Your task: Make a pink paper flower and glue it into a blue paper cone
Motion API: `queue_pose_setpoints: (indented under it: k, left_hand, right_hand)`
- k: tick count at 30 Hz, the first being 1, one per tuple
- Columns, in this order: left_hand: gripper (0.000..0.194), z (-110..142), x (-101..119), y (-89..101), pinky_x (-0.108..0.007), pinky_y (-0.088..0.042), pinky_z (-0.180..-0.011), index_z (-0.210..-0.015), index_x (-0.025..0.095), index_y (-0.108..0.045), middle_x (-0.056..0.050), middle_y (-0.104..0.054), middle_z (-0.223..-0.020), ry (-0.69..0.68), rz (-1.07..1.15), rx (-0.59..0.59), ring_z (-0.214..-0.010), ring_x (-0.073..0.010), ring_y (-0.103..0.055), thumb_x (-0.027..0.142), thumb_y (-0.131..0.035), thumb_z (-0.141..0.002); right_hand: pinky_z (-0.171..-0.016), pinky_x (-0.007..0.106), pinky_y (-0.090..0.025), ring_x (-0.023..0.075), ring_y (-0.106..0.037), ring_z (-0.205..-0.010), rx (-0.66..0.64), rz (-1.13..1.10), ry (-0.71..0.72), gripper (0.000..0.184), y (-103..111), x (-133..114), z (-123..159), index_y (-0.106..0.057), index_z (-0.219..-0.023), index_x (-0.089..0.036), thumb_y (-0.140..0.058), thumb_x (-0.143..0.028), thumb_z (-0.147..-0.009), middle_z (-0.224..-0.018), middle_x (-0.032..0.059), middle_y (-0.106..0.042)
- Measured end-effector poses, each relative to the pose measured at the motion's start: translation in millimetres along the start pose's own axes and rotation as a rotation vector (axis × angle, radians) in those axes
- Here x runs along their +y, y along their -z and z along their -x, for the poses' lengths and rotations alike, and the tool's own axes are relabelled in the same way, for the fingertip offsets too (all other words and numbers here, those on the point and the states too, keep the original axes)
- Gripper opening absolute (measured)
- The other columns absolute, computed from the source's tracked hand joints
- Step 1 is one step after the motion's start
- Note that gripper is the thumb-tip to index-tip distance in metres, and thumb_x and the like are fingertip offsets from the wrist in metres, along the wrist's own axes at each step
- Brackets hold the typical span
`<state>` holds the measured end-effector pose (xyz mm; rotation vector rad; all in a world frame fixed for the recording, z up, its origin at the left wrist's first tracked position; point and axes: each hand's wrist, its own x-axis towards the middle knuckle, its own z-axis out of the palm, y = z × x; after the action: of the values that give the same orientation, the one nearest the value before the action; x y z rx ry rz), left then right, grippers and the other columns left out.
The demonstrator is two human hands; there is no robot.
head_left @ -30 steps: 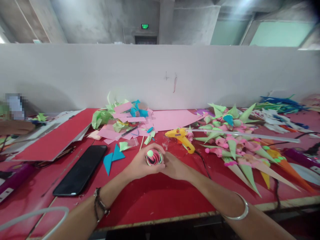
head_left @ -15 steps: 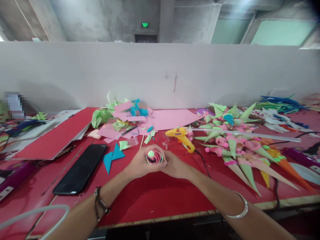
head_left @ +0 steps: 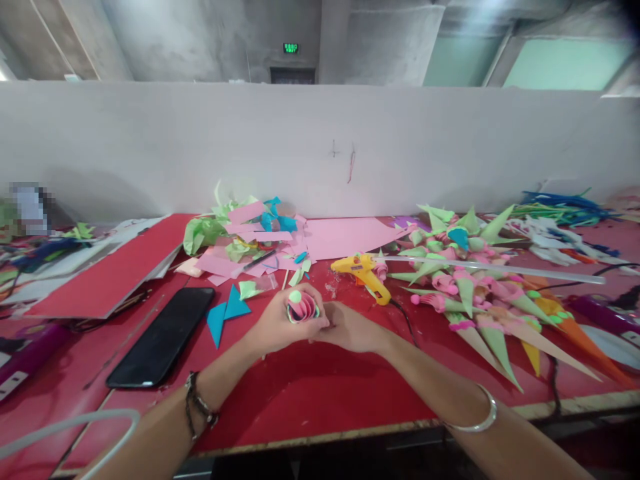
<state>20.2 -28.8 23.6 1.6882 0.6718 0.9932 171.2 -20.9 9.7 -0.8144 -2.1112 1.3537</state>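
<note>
My left hand [head_left: 280,323] is closed round a rolled paper cone [head_left: 304,308] above the table's front half. Pink pleated paper shows in the cone's mouth, with a light green ball at its rim. From the right, my right hand [head_left: 350,327] meets the left, its fingers curled in against the cone's side. The cone's lower part is hidden by the hands. Just beyond my right hand lies a yellow glue gun [head_left: 363,273] with a long clear glue stick in its back. Folded blue paper pieces [head_left: 227,313] lie left of my left hand.
A black phone [head_left: 163,337] lies at the left, near a red sheet [head_left: 120,267]. Paper scraps [head_left: 250,233] and a pink sheet [head_left: 345,237] are at the back. Many finished paper cones [head_left: 465,287] are heaped at the right. A white partition [head_left: 300,147] stands behind the table.
The paper cone has shifted slightly left and up and has turned in my hands. My right hand's fingers have slipped a little away from its rim.
</note>
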Motion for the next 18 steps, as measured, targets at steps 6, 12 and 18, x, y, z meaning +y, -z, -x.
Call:
queue_pose_setpoints:
  k: [6, 12, 18]
  left_hand:
    - [0.024, -2.1, -7.1, 6.2, -0.019, -0.043, -0.047, -0.088, 0.015, -0.049, -0.001, -0.058, -0.064, 0.004, 0.242, -0.011, -0.057, -0.0121, -0.055, 0.024, -0.059, -0.068]
    - [0.045, -2.2, -8.5, 7.3, -0.019, -0.046, -0.051, -0.111, 0.021, -0.044, -0.005, -0.059, -0.090, 0.024, 0.396, 0.127, -0.078, -0.0169, -0.058, 0.023, -0.058, -0.069]
    - [0.053, -4.8, -6.8, 3.9, -0.020, -0.047, -0.054, -0.116, 0.024, -0.044, -0.003, -0.059, -0.086, 0.063, 0.468, 0.213, -0.078, -0.0162, -0.059, 0.022, -0.061, -0.066]
  right_hand:
    - [-0.064, 0.025, -0.045, 0.0111, -0.057, -0.061, -0.188, -0.263, -0.101, 0.022, 2.4, -4.6, 0.9, -0.056, -0.071, -0.012, -0.061, -0.033, -0.069, -0.064, -0.0001, -0.057]
    - [-0.064, 0.026, -0.046, 0.0106, -0.059, -0.060, -0.171, -0.376, -0.171, 0.029, 1.8, -2.7, 0.6, -0.057, -0.073, -0.012, -0.062, -0.039, -0.066, -0.063, 0.0007, -0.059]
    - [-0.053, 0.021, -0.045, 0.0077, -0.056, -0.050, -0.103, -0.340, -0.175, 0.030, 0.8, -2.5, -0.9, -0.058, -0.066, -0.012, -0.061, -0.041, -0.067, -0.061, -0.0001, -0.058]
